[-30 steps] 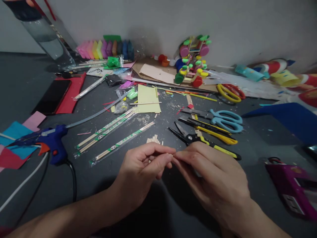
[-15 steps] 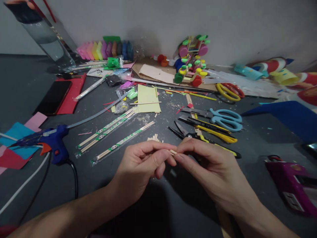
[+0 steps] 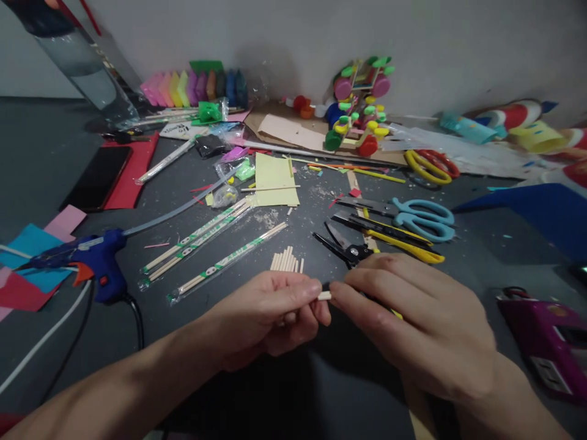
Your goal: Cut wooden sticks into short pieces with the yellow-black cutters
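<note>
A short pale wooden stick piece (image 3: 324,296) sticks out from the pinched thumb and fingers of my left hand (image 3: 279,305). My right hand (image 3: 413,318) is closed at the piece's right end, thumb and forefinger on it. Just behind my left hand, several short cut sticks (image 3: 285,261) lie side by side on the dark table. Black-handled cutters (image 3: 351,250) with open jaws lie behind my right hand, which hides part of them. Left of the cut sticks are packets of wooden chopsticks (image 3: 229,260) in clear and green wrappers.
A blue glue gun (image 3: 103,269) with its cable lies at left, near a phone (image 3: 98,177). Blue-handled scissors (image 3: 424,220) and a yellow cutter (image 3: 406,245) lie at right, a purple device (image 3: 536,342) further right. Small colourful models (image 3: 358,122) stand at the back.
My right hand has shifted right and turned palm-down, and my left hand has lowered slightly. More of the short sticks behind my left hand now shows.
</note>
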`<state>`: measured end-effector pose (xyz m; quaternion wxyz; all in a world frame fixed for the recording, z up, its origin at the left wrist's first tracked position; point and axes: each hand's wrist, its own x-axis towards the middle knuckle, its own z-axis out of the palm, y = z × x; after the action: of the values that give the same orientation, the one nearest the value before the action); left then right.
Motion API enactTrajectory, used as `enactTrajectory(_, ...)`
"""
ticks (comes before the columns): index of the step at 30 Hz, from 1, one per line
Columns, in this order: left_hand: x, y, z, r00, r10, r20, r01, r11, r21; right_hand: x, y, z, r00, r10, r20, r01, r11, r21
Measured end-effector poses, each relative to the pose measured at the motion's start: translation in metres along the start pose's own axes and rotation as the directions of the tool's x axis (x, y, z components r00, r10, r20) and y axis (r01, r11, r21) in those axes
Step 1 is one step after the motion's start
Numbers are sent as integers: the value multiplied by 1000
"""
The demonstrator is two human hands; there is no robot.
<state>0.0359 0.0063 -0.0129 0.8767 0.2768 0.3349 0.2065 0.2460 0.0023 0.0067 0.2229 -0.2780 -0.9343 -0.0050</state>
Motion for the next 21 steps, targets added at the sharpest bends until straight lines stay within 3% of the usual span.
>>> enactTrajectory(5,-3,1,-1,998,-12,59,16,998,-62,0,0,1,999,52,-13,-52,999,7)
enactTrajectory(7,-3,1,0,999,41,13,-40,998,-47,4,-2,1,980,188,-64,-183,980,84)
enactTrajectory(8,-2,1,1,997,77,-16,-77,997,-29,7,-3,2,948,306,-83,-290,943,164)
enactTrajectory(10,-2,0,3,989,133,-59,-133,991,2,12,-7,3,839,545,-10,-497,772,397)
enactTrajectory(13,-2,-1,5,987,148,-70,-148,989,-3,17,-12,7,720,643,260,-602,392,696)
enactTrajectory(15,-2,-3,5,988,139,-61,-140,990,-7,17,-14,10,679,632,373,-598,181,781)
enactTrajectory(17,-2,-4,4,990,133,-56,-133,991,10,15,-14,13,651,617,442,-585,37,810)
enactTrajectory(21,-2,-2,1,991,121,-60,-117,992,55,11,-12,16,640,588,495,-555,-92,827)
